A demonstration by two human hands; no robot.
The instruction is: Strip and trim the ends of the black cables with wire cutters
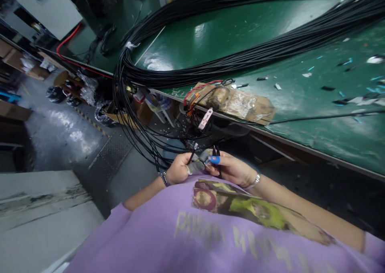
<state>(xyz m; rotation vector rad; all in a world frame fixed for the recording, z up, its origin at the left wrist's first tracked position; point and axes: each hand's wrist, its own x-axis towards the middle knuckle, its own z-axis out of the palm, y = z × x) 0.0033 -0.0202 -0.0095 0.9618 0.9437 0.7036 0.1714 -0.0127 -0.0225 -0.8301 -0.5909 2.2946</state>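
In front of my chest, my left hand (178, 169) is closed on a black cable (192, 152) whose pale end sticks up past the thumb. Grey material (196, 165), like finger covers, shows at its fingertips. Close beside it, my right hand (236, 169) is closed around a black tool (215, 149) with two narrow upright tips, like small pliers. A blue band (214, 159) wraps a digit of this hand. The fingertips of both hands nearly meet, and what lies between them is too small to make out.
A large bundle of black cables (192, 74) lies on the green table (258, 28) and droops over its edge to the left of my hands. Taped cardboard (249, 104), red and black wires and a white tag (205, 119) sit at the edge. Scraps (327, 88) litter the right side.
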